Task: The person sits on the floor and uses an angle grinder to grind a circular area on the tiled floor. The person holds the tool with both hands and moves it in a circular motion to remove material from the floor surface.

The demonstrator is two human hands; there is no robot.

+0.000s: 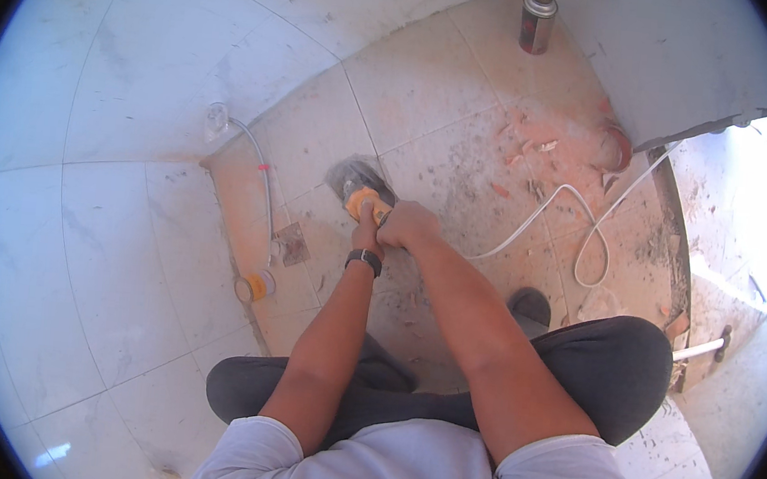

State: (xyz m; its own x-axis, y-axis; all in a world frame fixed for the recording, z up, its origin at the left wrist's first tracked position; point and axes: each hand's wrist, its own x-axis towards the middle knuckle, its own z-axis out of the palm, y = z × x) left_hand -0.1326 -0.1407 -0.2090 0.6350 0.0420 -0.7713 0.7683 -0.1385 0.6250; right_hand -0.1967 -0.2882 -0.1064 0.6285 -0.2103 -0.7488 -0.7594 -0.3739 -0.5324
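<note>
1. Head view: left hand and right hand, both closed around a yellow angle grinder, its grey guard down on the dusty beige floor tile.
2. Nearby: white looping cable, cylindrical gas canister, glossy white wall tiles.

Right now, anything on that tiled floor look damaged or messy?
Yes. Broken reddish chips and dust litter the floor tiles right of the angle grinder that both hands grip. A white cable loops loosely through the debris. A spray can stands upright near the wall.
</note>
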